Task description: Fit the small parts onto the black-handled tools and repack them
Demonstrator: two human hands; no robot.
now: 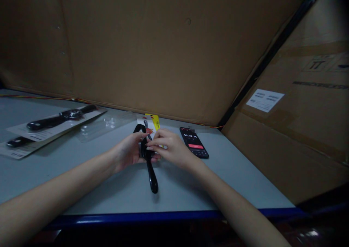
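Observation:
A black spokeshave (152, 178) is held over the table, one handle pointing toward me and the other bending away to the upper left. My left hand (129, 148) wraps around its middle from the left, thumb on top and fingers underneath. From the right, my right hand (170, 147) has its fingertips pinched together at the tool's middle part. The fingers cover what exactly they grip there. Just behind the hands lies a printed card (156, 120) with yellow on it, partly covered by the tool and fingers.
Two carded packs with black-handled tools (49, 122) overlap on the left. Beside them lies a clear plastic blister (109, 123). A phone (194, 141) showing a timer rests right of my hands. Cardboard walls (152, 50) rise behind and at right; a blue edge (136, 218) borders the table's front.

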